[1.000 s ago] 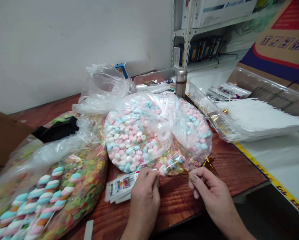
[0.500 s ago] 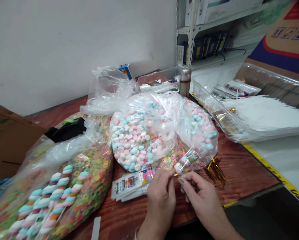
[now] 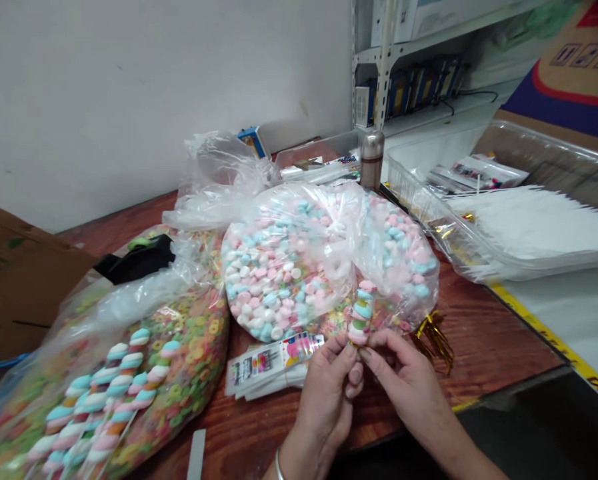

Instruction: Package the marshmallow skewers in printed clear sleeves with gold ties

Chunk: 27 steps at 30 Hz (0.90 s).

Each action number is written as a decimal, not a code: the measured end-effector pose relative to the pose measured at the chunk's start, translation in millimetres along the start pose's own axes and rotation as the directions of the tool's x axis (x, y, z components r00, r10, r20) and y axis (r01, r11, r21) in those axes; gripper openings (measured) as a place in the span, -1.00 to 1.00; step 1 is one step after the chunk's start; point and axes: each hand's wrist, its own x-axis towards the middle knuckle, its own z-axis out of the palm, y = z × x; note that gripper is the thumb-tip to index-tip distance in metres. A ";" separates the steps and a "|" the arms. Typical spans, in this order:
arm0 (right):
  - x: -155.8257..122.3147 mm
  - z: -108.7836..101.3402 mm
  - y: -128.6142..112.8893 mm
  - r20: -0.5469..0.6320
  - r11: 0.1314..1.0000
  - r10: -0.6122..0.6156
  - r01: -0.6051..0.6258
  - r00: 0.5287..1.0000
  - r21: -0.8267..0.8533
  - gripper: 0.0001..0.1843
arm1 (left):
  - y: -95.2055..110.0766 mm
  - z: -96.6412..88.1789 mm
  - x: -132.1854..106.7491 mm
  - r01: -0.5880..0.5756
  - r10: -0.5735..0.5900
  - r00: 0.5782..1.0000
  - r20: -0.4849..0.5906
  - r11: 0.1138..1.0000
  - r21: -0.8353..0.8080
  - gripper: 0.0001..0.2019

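Note:
A marshmallow skewer (image 3: 362,312) in pink, blue and white, with green bits between, stands nearly upright above my fingers. It looks wrapped in clear film. My left hand (image 3: 326,383) is closed, pinching its lower end. From the other side my right hand (image 3: 403,373) pinches the same spot, where a hint of gold shows. The fingertips hide the stick and whatever else is held there. Gold twist ties (image 3: 433,339) lie just right of my right hand. By my left hand is a stack of printed clear bags (image 3: 266,365).
Behind my hands rests a big bag of marshmallows (image 3: 259,267). More marshmallow skewers (image 3: 103,390) lie on a bag of cereal rings (image 3: 193,360) at left. A plastic tray (image 3: 483,263) holds white sticks (image 3: 539,223). A metal flask (image 3: 372,160) stands at the back.
The marshmallow skewer has swung from leaning right to nearly upright. My hands have drawn closer together around its lower end. The view has shifted slightly.

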 end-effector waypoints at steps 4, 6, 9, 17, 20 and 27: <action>-4.9 -2.2 -8.6 -0.018 0.970 -0.097 0.091 0.995 -0.224 -0.77 | -6.8 -9.2 -0.6 -0.394 0.423 0.900 0.102 0.691 0.606 -0.83; -6.4 -2.8 -12.0 -0.037 0.949 -0.137 0.120 0.990 -0.292 -0.78 | -9.7 -13.2 -1.3 -0.544 0.581 0.766 0.275 0.358 0.759 -0.75; -6.0 -2.6 -13.4 -0.001 0.963 -0.106 0.102 0.994 -0.248 -0.75 | -10.4 -12.5 -2.1 -0.517 0.609 0.741 0.283 0.249 0.819 -0.75; -5.1 8.0 -2.5 -0.097 0.974 -0.095 0.073 0.991 -0.216 -0.81 | -5.8 -2.7 -1.4 -0.392 0.575 0.817 0.050 0.489 0.780 -0.82; -6.7 10.0 -3.7 -0.128 0.976 -0.107 0.080 0.986 -0.201 -0.79 | -10.5 -1.7 -2.6 -0.385 0.530 0.847 0.041 0.558 0.735 -0.81; -10.8 -2.2 -25.8 -0.021 0.869 -0.368 0.336 0.930 -0.364 -0.83 | 9.7 -3.6 -6.2 -0.311 0.237 0.942 0.235 0.881 0.357 -0.54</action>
